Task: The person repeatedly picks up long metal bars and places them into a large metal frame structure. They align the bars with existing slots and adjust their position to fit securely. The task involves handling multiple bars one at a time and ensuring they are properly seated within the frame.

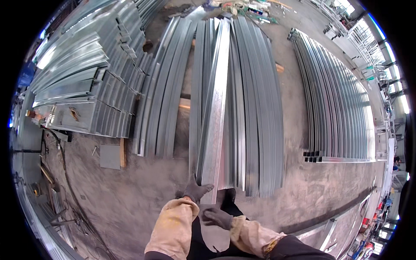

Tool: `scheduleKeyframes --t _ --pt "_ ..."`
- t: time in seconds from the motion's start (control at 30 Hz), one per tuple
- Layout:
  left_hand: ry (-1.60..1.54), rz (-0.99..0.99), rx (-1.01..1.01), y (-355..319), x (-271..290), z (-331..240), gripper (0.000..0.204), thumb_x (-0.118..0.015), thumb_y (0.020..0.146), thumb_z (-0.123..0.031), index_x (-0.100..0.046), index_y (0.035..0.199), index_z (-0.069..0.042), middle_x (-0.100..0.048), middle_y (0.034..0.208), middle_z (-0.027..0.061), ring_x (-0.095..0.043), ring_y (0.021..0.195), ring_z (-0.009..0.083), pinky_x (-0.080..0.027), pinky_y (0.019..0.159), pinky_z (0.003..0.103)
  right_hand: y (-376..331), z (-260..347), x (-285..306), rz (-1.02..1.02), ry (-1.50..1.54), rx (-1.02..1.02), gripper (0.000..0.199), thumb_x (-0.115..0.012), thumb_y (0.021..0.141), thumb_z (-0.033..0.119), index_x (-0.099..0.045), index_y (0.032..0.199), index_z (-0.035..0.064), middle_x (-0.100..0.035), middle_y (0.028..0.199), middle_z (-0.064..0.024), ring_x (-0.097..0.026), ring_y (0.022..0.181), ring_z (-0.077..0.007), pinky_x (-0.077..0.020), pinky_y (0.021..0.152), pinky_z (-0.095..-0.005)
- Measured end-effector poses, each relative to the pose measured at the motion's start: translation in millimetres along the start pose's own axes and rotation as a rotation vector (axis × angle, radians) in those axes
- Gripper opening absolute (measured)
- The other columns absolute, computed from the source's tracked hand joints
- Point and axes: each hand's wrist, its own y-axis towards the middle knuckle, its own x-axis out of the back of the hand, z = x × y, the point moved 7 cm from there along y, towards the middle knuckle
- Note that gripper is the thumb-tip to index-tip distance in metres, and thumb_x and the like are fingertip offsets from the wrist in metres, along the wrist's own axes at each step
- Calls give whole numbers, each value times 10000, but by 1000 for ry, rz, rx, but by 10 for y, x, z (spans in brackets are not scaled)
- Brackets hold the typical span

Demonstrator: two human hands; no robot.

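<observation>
Two forearms in worn tan sleeves come in from the near edge, each ending in a dark grey work glove. One left hand [197,189] reaches forward, its gloved fingers closed over the near end of a long galvanized steel channel [214,117]; the thumb side presses against the metal. One right hand [218,217] sits nearer and slightly lower, just under that same near end, fingers curled loosely; whether it actually grips the metal cannot be told. Between the hands, a dark shoe tip shows on the dusty concrete floor [130,195].

That channel lies tilted on top of the middle stack of channels [253,108], running straight away from the person toward the far end of the hall. It is the uppermost and brightest piece of that stack.

Three further groups of metal lie on the floor. Just left of the middle stack is a narrower stack of channels [162,95]. Farther left is a heap of shorter folded sheet pieces [82,82], piled unevenly. Well apart on the right is a wide, even row of channels [340,99] standing edge to edge.

One small grey plate [110,156] and one short wooden block [122,152] lie near the left heap. Dark cables [65,173] trail across the floor at the far left.
</observation>
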Motion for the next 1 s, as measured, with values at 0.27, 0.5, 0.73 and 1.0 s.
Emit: scheduleKeyframes --t 0.27,0.5,0.73,1.0 --pt "-481 293 20 -111 421 0 1121 -962 717 -295 -315 1517 152 -605 1356 266 -604 1280 336 -494 1101 396 -26 1434 570 -325 74 187 729 -545 1021 623 -478 1452 40 -638 1322 -116 -607 1205 -252 -498 1028 -477" --pt "-243 127 -138 -668 222 -564 685 -892 837 -226 -569 1388 20 -674 1277 121 -631 1155 210 -518 1017 368 183 2492 24 -419 -55 551 695 -628 1039 431 -384 1461 -65 -624 1347 -212 -670 1169 -269 -542 1027 -447" --pt "-389 240 -197 -1907 543 25 967 -929 770 -312 -425 1532 4 -591 1436 111 -546 1305 214 -434 1128 374 166 1123 -503 -314 165 550 735 -711 987 395 -415 1445 -97 -580 1383 -260 -601 1264 -368 -509 1067 -432" --pt "-6 139 101 -4433 1677 694 914 -930 754 -357 -478 1478 -32 -662 1294 100 -615 1176 171 -512 1016 372 -688 44 -2101 224 342 21 574 -576 1028 456 -511 1444 65 -597 1357 -146 -581 1224 -326 -480 1067 -493"
